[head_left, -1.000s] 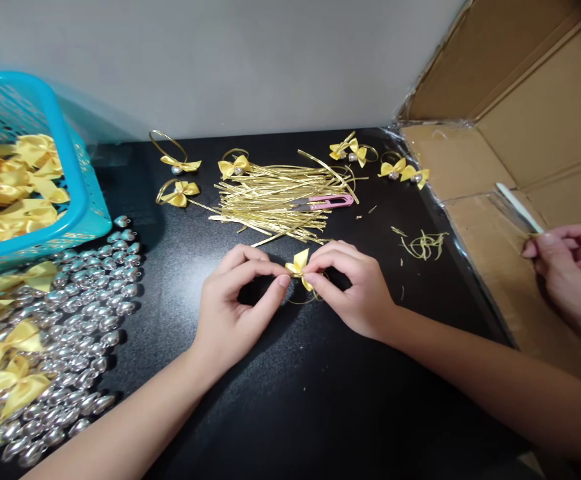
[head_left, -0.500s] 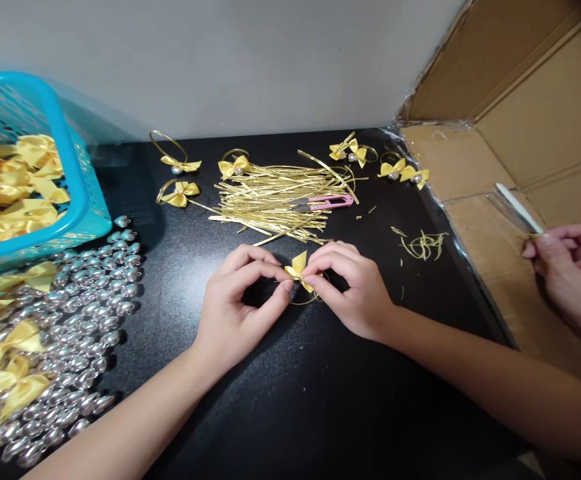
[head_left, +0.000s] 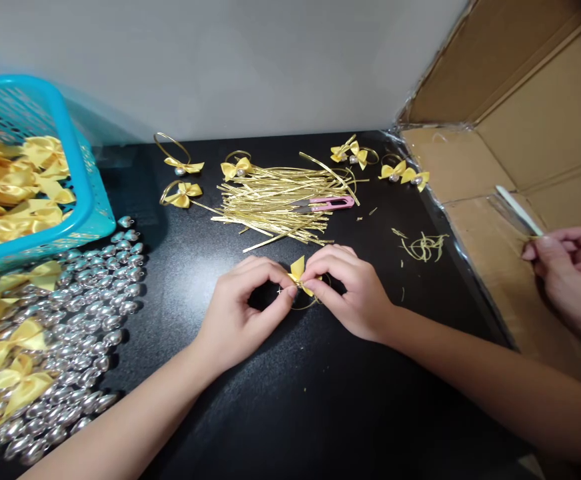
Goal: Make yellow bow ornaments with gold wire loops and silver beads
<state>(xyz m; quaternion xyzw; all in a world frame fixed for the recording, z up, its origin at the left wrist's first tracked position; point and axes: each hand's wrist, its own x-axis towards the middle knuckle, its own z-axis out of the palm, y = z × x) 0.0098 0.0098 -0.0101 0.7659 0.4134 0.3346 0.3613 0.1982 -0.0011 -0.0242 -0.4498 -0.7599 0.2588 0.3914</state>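
Observation:
Between my two hands is a yellow ribbon bow (head_left: 297, 268) on a thin gold wire loop, low over the black table. My left hand (head_left: 253, 300) pinches the bow's left side with thumb and forefinger. On the other side, the fingertips of my right hand (head_left: 345, 283) are closed on the bow too, with the gold loop (head_left: 303, 307) curving out below them. My fingers partly hide the bow's knot. Just beyond lies a pile of gold twist ties (head_left: 270, 200), with pink-handled thread snips (head_left: 333, 203) on it.
A blue basket (head_left: 78, 193) of yellow bows stands at the left. Silver heart-shaped beads (head_left: 90, 320) spread before it. Finished-looking bow loops (head_left: 183, 195) lie along the back. Gold scraps (head_left: 424, 247) lie at the right. Another person's hand (head_left: 570, 273) holds a white-handled tool (head_left: 518, 208) over cardboard.
My left fingertips have shifted slightly right and closer to the bow's middle. The whole view has moved a little. The other person's hand stays about where it was.

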